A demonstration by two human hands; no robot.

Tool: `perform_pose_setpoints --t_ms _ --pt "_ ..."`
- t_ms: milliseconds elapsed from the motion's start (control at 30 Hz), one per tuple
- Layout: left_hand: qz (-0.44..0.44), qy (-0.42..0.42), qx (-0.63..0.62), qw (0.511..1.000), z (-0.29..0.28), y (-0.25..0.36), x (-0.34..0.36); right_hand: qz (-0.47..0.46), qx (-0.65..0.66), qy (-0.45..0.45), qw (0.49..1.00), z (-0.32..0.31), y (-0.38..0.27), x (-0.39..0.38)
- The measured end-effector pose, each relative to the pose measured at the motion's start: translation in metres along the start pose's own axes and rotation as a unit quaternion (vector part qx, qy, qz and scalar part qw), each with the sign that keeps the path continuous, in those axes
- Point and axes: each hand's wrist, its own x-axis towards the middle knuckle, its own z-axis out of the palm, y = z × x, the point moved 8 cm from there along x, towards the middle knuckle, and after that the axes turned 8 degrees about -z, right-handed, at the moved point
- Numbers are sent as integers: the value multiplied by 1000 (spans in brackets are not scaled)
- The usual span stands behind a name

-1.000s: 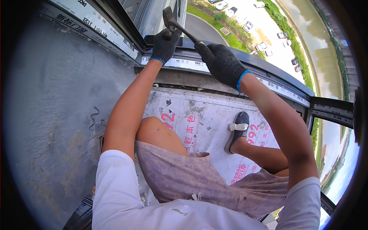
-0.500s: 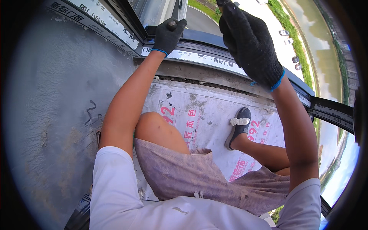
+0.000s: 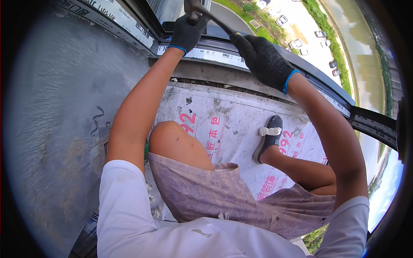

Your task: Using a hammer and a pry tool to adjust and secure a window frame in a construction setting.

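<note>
Both my hands wear black knitted gloves with blue cuffs. My left hand is closed around an upright tool at the corner of the dark window frame. Only that tool's round, dull end shows above my fist; its kind is hidden. In my right hand is a hammer, gripped by its handle. The hammer's head is over my left fist, close to the tool's end; whether they touch I cannot tell.
Beyond the window frame is a drop to a road, parked cars and water. A grey wall stands at the left. White printed sheeting covers the floor under my shoe and bent legs.
My right hand has swung down and left with the hammer, bringing its head over my left fist. My left hand stays almost where it was, still gripping the tool.
</note>
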Motion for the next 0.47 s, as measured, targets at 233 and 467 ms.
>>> perform_pose_setpoints --t_ms 233,467 --pt "-6 19 38 999 -4 9 -12 -94 45 48 993 -29 -34 3" --pt "9 18 48 999 -4 -19 -1 59 -48 -139 987 -14 1 4"
